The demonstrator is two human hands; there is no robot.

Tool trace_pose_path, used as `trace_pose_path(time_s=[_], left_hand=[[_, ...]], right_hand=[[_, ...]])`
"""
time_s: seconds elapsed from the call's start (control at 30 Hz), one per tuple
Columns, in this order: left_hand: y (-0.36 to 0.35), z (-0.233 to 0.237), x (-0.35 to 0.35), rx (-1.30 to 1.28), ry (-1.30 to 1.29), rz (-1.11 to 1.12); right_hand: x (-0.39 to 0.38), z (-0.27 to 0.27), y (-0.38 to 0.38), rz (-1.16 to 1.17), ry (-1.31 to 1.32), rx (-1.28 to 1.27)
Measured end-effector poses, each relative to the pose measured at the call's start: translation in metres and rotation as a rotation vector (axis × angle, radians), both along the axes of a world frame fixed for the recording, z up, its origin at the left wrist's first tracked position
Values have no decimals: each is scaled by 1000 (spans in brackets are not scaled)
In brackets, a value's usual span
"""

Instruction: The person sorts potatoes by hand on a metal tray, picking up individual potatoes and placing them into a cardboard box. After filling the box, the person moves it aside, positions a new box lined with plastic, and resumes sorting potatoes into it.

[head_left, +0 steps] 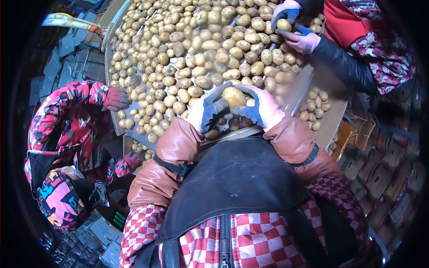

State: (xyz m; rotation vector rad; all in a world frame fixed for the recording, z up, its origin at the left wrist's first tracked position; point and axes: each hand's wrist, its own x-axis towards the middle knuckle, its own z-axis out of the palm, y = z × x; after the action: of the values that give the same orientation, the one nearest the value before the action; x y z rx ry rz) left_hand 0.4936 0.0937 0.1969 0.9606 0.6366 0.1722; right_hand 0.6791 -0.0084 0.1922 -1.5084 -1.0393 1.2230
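Note:
Both of my hands wear white-and-blue gloves and meet at the near edge of a sorting table (126, 123) covered with potatoes (178, 49). One larger potato (233, 96) is held between them, with my left hand (212, 108) curled round its left side and my right hand (257, 106) round its right side. Below the held potato, a few more potatoes lie in the gap between my palms, partly shaded. Brown sleeves and a dark apron cover my arms and front.
At the left, a co-worker (67, 125) in a patterned jacket has a gloved hand on the table edge. Another co-worker (348, 53), upper right, holds a potato in gloved hands. A side compartment (337, 117) with potatoes is at right; cartons (380, 178) stand beyond.

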Motion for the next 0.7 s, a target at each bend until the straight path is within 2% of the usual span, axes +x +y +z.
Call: trace_pose_path(time_s=[0.03, 0.1, 0.13, 0.17, 0.2, 0.27, 0.3, 0.33, 0.4, 0.47, 0.5, 0.53, 0.57, 0.6, 0.67, 0.7], left_hand=[[0, 6, 3, 153, 42, -47], [-3, 5, 9, 467, 116, -149], [-5, -4, 16, 0, 140, 3], [-4, -7, 18, -90, 202, 3], [-3, -9, 21, -181, 260, -18], [-11, -17, 30, -384, 344, 44], [-14, -25, 32, -341, 369, 24], [-16, -32, 30, -290, 392, 18], [-12, -45, 25, -220, 383, -19], [-13, -44, 28, -212, 387, -31], [-15, -39, 32, -209, 424, -46], [-17, -40, 38, -205, 420, -60], [-18, -40, 42, -233, 469, -86], [-19, -41, 43, -260, 522, -113], [-24, -41, 48, -305, 510, -129], [-26, -33, 53, -351, 550, -131]], right_hand=[[2, 7, -2, -9, 37, -154], [3, 11, -8, -45, 75, -139], [4, 13, -12, -69, 113, -123], [4, -3, -16, -105, 513, -18], [13, -12, -26, -104, 327, -13], [30, -25, -61, -224, 130, 25], [43, -8, -85, -245, 445, -159], [42, -45, -114, -494, 648, -10], [60, -35, -172, -684, 592, 20], [63, -34, -209, -1289, 481, 75], [79, -65, -247, -1427, 388, 170], [96, -46, -256, -1669, 497, 216], [106, -44, -276, -1785, 680, 136], [121, -75, -315, -1692, 1038, 112], [91, -80, -297, -1851, 754, -111], [74, -73, -287, -1698, 723, -110]])
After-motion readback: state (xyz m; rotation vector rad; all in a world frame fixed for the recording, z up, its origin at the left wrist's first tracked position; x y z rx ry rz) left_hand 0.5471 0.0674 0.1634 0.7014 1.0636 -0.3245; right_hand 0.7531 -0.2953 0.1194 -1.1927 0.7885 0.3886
